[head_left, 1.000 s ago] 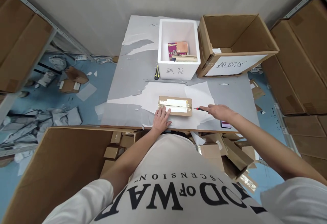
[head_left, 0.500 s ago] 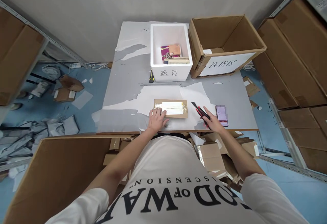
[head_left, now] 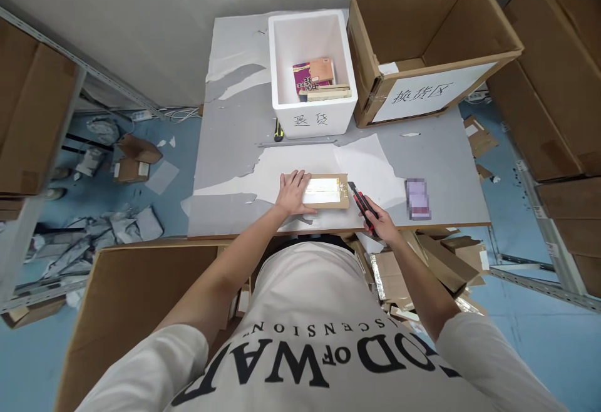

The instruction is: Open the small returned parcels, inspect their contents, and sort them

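Note:
My left hand (head_left: 293, 193) lies flat with its fingers spread over the left end of a small cardboard box (head_left: 344, 201). The box has a white label and clear tape on top, and its left end is hidden by that hand. In my right hand (head_left: 381, 221) is a red and black utility knife (head_left: 361, 203), gripped by the handle. Its blade end points up and left, close to the box's right end. To the right of this hand, a phone (head_left: 417, 199) rests on the table, its screen blurred out.
A white foam box (head_left: 313, 118) holding books (head_left: 321, 71) stands at the back of the table (head_left: 225, 155). Beside it is a large open carton (head_left: 436, 55). A yellow and black cutter (head_left: 278, 130) lies by the foam box. Another big carton (head_left: 141, 299) stands below the table's front edge.
My left hand has moved up and spread further over the box's left end. My right hand has brought the knife left, nearer the box. The whole view has shifted slightly.

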Motion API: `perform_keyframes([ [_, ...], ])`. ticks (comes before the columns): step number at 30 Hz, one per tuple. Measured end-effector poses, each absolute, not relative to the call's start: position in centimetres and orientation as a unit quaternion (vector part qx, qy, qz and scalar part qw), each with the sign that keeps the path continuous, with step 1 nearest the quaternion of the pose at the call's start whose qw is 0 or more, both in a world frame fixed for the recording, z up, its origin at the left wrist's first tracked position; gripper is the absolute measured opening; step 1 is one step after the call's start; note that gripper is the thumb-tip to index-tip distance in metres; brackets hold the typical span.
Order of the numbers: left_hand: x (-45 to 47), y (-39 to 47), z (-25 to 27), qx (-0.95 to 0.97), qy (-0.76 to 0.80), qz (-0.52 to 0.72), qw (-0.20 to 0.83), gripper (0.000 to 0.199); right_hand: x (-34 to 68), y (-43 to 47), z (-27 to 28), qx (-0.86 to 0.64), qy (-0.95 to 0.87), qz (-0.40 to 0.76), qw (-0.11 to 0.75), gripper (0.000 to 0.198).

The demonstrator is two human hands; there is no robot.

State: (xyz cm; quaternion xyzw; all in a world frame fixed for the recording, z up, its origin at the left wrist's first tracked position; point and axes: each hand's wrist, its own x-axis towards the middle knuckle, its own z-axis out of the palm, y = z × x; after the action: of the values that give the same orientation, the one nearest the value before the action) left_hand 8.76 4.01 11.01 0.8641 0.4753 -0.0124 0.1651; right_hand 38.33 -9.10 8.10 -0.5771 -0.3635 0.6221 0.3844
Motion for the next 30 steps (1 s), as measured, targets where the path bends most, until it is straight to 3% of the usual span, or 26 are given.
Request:
perform_keyframes([
  [13,8.7,4.6,10.1,0.867,0.467,0.033,0.171,0.117,41.6,-8.1,10.3,-0.569,-0.418,0.655,0.27,0.069],
  [30,8.8,4.9,10.2,0.872,0.465,0.031,0.15,0.111,41.7,-12.3,9.7,-0.55,-0.358,0.709,0.259,0.074],
])
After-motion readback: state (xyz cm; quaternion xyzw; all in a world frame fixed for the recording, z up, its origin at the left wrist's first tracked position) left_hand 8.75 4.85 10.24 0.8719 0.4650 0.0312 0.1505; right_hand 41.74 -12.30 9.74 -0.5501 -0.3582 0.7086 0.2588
